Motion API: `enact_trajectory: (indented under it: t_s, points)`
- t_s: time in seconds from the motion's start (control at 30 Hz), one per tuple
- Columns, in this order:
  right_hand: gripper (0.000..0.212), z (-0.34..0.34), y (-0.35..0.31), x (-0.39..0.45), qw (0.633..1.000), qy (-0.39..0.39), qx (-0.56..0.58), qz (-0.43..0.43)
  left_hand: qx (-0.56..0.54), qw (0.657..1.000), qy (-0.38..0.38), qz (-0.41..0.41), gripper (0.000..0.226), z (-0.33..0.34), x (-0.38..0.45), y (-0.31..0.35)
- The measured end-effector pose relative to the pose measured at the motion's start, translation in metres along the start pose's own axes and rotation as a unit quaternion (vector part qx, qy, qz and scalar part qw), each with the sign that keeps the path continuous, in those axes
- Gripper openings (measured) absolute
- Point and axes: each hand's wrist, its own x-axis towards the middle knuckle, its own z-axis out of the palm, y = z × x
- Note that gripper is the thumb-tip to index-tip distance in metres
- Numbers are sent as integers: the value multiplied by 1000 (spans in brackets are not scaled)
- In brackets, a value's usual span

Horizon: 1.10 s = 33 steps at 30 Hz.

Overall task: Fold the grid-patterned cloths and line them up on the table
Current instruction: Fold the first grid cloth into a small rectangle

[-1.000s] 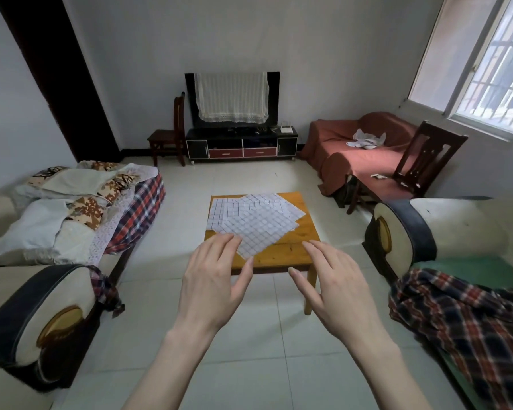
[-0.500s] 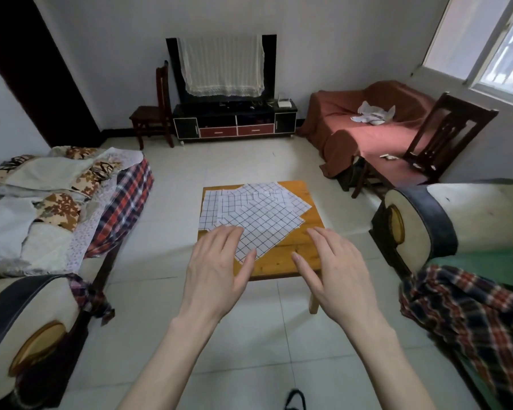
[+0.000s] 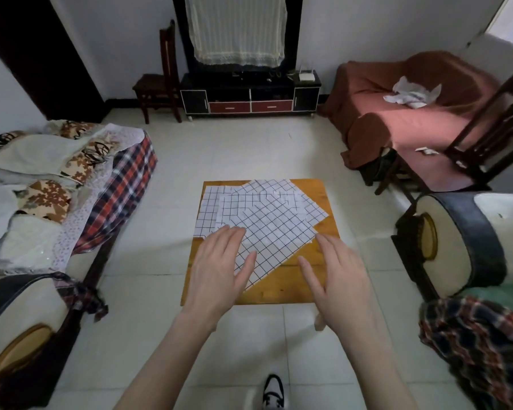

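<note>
A home living room. A draped sofa [image 3: 409,119], a low TV cabinet [image 3: 249,96] against the wall and a wooden chair [image 3: 160,84] stand on a tiled floor [image 3: 249,149].

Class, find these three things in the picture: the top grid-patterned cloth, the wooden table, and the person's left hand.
top grid-patterned cloth [image 3: 274,224]: head view, middle of its gridded face.
wooden table [image 3: 282,290]: head view, bare near edge of the top.
left hand [image 3: 216,269]: head view, back of the hand.
</note>
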Motion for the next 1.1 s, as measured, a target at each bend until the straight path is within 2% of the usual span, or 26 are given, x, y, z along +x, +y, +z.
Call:
enact_trajectory:
  t_s: [0.37,0.67,0.87,1.1]
  points:
    - [74,111,38,96,996,-76,-10,53,-31,998,-57,-27,55,129,74,-51]
    - [70,251,72,150,991,-97,-65,71,-45,994,-101,-19,55,260,98,-146]
    - [70,346,81,166,987,-113,-73,90,-41,976,-211,-40,63,353,89,-200]
    - [76,457,106,163,977,-145,-78,136,-9,959,-282,-12,60,456,84,-233]
